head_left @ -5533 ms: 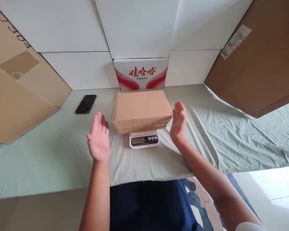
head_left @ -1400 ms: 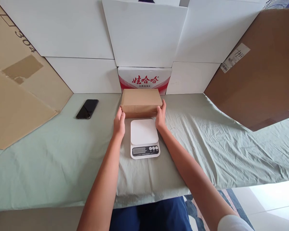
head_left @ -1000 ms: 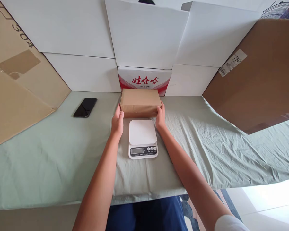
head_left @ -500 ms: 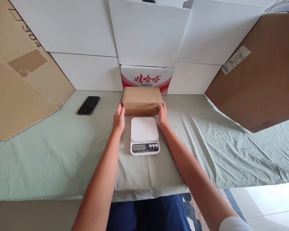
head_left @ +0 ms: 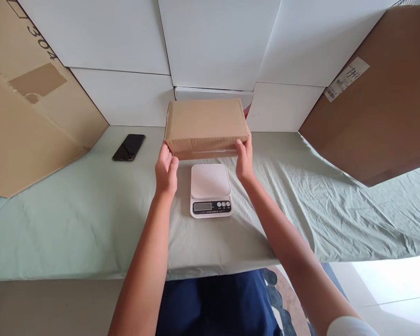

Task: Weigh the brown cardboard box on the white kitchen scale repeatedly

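Your left hand [head_left: 166,171] and right hand [head_left: 245,157] clasp opposite ends of the brown box [head_left: 206,122], your right thumb against its near side. You have it over the middle of the cloth-covered table [head_left: 73,219], toward the far edge. Between it and the near edge lies the white scale [head_left: 210,182]; a black phone [head_left: 129,147] rests nearer the far edge, left of your hands
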The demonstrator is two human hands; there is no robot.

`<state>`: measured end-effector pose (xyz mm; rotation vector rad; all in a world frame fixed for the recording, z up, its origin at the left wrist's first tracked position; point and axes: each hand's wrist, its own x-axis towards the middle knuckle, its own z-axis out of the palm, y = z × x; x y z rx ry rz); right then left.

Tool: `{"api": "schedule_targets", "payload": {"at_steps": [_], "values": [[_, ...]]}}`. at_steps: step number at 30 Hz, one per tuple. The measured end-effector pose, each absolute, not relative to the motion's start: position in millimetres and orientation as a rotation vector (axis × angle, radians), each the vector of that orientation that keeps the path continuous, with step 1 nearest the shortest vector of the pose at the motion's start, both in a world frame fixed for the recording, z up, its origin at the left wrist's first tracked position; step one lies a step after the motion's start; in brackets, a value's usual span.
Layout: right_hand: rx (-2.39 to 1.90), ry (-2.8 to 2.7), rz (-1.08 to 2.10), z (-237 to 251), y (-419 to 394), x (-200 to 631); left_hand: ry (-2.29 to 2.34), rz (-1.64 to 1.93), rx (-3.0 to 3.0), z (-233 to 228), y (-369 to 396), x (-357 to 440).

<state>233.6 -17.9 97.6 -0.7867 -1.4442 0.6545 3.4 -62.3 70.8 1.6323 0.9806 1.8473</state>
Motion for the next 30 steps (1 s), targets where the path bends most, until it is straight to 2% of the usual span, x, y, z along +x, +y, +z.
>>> {"api": "schedule_targets", "payload": {"at_steps": [9, 17, 30], "values": [[-0.780, -1.312, 0.716, 48.5, -106.0, 244.0, 1.078, 1.800, 1.543, 27.1, -163.6, 8.1], [-0.873, -1.197, 0.745, 45.5, -105.2, 239.7, 1.103, 1.662, 1.584, 33.7, -159.6, 11.5], [-0.931, -1.216, 0.704, 41.9, -106.0, 239.6, 1.111, 1.681, 1.542, 31.9, -160.1, 12.7]]}}
